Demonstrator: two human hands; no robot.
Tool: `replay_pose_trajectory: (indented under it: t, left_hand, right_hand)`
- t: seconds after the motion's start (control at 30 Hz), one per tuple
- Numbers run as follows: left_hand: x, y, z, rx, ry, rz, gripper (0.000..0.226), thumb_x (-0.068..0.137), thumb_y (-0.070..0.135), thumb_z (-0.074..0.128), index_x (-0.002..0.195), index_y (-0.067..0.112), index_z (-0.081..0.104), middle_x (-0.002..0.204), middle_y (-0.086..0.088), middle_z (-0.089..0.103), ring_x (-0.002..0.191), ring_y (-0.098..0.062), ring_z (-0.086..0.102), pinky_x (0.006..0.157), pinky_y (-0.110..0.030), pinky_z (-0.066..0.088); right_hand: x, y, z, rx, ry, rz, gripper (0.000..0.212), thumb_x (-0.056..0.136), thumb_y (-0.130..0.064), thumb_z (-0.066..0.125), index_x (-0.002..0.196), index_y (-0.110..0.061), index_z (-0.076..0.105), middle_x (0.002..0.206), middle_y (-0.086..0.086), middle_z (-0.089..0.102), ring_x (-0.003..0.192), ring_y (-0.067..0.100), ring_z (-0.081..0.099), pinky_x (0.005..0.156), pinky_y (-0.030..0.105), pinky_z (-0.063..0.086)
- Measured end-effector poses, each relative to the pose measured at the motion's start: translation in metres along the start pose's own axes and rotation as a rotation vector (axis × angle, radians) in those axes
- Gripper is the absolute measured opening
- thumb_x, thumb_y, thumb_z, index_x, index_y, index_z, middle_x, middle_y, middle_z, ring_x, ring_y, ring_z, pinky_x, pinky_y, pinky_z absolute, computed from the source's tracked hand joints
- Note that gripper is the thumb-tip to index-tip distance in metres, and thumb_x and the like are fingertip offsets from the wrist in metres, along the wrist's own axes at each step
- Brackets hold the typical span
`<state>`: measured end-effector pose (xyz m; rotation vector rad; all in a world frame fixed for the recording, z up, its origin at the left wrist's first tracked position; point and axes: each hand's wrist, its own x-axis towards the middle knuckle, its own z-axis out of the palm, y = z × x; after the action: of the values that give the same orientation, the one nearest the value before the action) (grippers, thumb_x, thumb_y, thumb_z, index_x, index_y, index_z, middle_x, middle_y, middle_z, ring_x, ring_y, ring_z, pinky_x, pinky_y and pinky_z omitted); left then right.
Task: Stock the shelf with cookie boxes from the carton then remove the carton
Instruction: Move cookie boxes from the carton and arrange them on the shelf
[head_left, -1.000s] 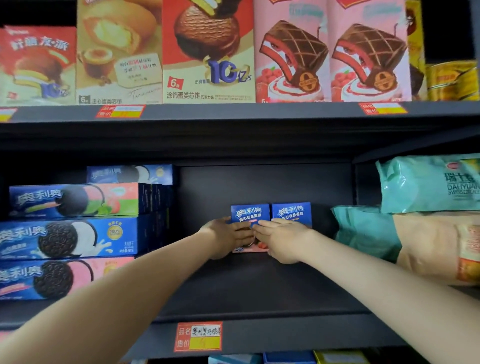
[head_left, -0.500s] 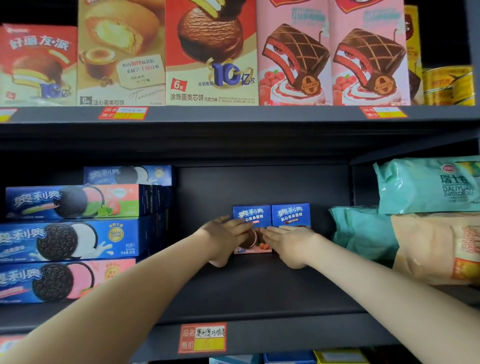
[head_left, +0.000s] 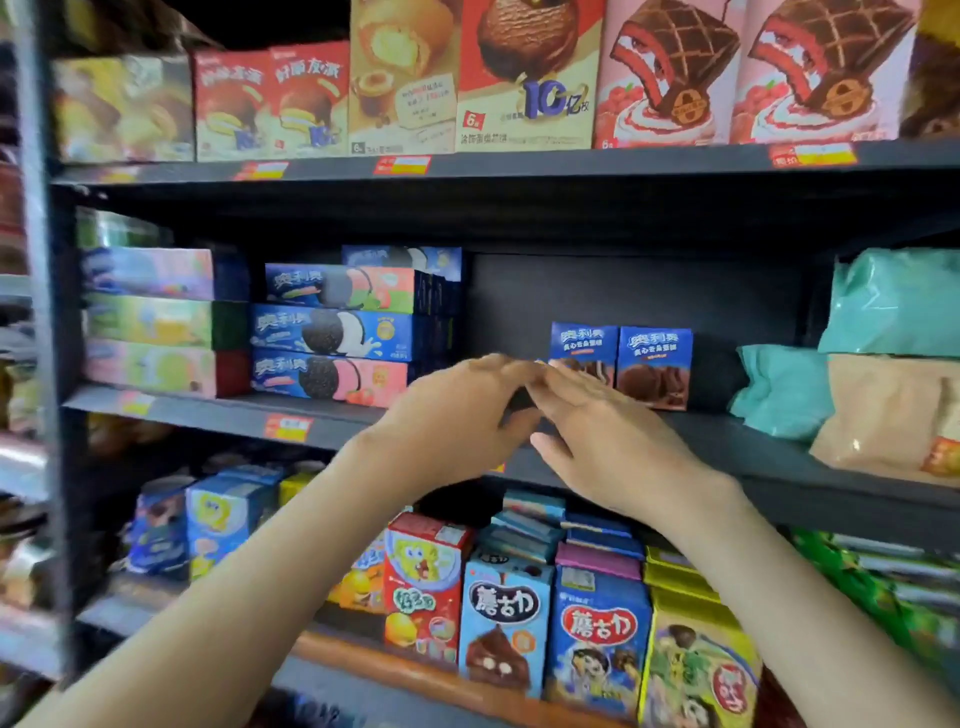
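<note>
On dark store shelf, two cookie boxes

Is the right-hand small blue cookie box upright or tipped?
Upright. The box stands on the shelf, taller than wide, lettering level, beside its twin.

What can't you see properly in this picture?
Head view:
- Carton: outside the frame.
- One small cookie box: lower part hidden behind the right hand fingers.
- Left hand: palm faces away, so whether it holds anything is unclear.
- Far-left boxes: blurred, print unreadable.
- Price tag: too blurred to read.
</note>
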<state>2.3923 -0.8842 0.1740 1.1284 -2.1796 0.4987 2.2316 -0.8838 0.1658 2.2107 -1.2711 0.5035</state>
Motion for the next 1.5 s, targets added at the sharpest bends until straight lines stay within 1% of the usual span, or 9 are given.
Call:
replay_pose_trajectory:
  t: [0.13,0.2,0.33,0.47,0.7,0.87,1.13,1.33,1.5]
  left_hand:
    - [-0.104,0.011,-0.007,-0.084,0.13,-0.199,0.05,0.088,0.052,0.035,0.126,0.026,0.052,0.119,0.006,0.061,0.105,-0.016,0.061,0.082,-0.035,0.052]
    - [-0.161,0.007,-0.001,-0.117,0.126,-0.345,0.048,0.087,0.052,0.035,0.123,0.024,0.052,0.113,0.005,0.063,0.103,-0.016,0.062,0.08,-0.036,0.052]
    - [-0.282,-0.003,0.022,-0.083,0.048,-0.724,0.041,0.09,0.044,0.044,0.121,0.02,0.056,0.113,-0.001,0.064,0.102,-0.021,0.062,0.081,-0.037,0.051]
    - [-0.39,-0.015,0.052,-0.126,-0.105,-1.059,0.023,0.092,0.024,0.053,0.107,0.01,0.064,0.104,-0.009,0.067,0.096,-0.029,0.063,0.08,-0.038,0.048]
    - [-0.57,-0.063,0.092,-0.13,-0.313,-1.545,0.028,0.091,0.032,0.049,0.105,0.013,0.064,0.104,-0.012,0.07,0.099,-0.03,0.064,0.084,-0.037,0.05]
    - [-0.678,-0.09,0.146,-0.119,-0.469,-1.727,0.023,0.093,0.026,0.043,0.096,0.009,0.059,0.095,-0.016,0.068,0.091,-0.035,0.063,0.072,-0.035,0.048]
    - [-0.844,-0.088,0.318,-0.223,-0.629,-1.981,0.025,0.095,0.028,0.038,0.107,0.014,0.055,0.11,-0.009,0.062,0.102,-0.03,0.058,0.078,-0.034,0.043]
    - [-0.977,-0.053,0.434,-0.391,-0.409,-2.345,0.029,0.094,0.019,0.046,0.119,0.012,0.057,0.117,-0.006,0.065,0.105,-0.021,0.058,0.087,-0.027,0.043]
    - [-1.057,-0.035,0.492,-0.397,-0.412,-2.355,0.037,0.093,0.016,0.044,0.129,0.013,0.051,0.126,-0.006,0.06,0.118,-0.022,0.054,0.1,-0.032,0.041]
  right_hand:
    - [-0.041,-0.069,0.018,0.15,0.144,-0.145,0.053,0.082,-0.029,0.05,0.127,-0.003,0.059,0.136,0.014,0.054,0.127,0.025,0.052,0.107,0.035,0.028]
    - [-0.057,-0.109,0.036,0.268,0.114,-0.165,0.054,0.081,-0.03,0.052,0.127,-0.002,0.059,0.137,0.014,0.054,0.125,0.027,0.054,0.106,0.037,0.033]
    - [-0.082,-0.197,0.077,0.465,-0.143,-0.258,0.054,0.098,-0.032,0.043,0.146,-0.011,0.032,0.157,0.004,0.024,0.14,0.022,0.031,0.109,0.033,0.03]
    - [-0.102,-0.292,0.132,0.533,-0.371,-0.389,0.041,0.098,-0.032,0.04,0.133,-0.012,0.046,0.137,0.008,0.048,0.125,0.026,0.045,0.099,0.036,0.038]
    - [-0.134,-0.435,0.251,0.648,-0.85,-0.479,0.033,0.094,-0.033,0.047,0.118,-0.013,0.057,0.121,0.009,0.058,0.117,0.028,0.053,0.09,0.037,0.045]
    - [-0.176,-0.506,0.365,0.623,-1.133,-0.455,0.035,0.094,-0.036,0.048,0.121,-0.014,0.054,0.124,0.007,0.056,0.114,0.028,0.054,0.084,0.032,0.045]
    - [-0.316,-0.571,0.59,0.557,-1.426,-0.388,0.061,0.094,-0.034,0.051,0.147,-0.018,0.026,0.149,0.001,0.035,0.134,0.022,0.038,0.104,0.037,0.039]
    - [-0.427,-0.645,0.745,0.573,-1.503,-0.624,0.07,0.094,-0.025,0.053,0.152,-0.016,0.014,0.154,0.002,0.023,0.141,0.021,0.025,0.11,0.036,0.03]
    - [-0.486,-0.717,0.823,0.569,-1.396,-0.927,0.076,0.093,-0.021,0.057,0.153,-0.015,0.01,0.156,0.006,0.019,0.143,0.023,0.021,0.113,0.037,0.027]
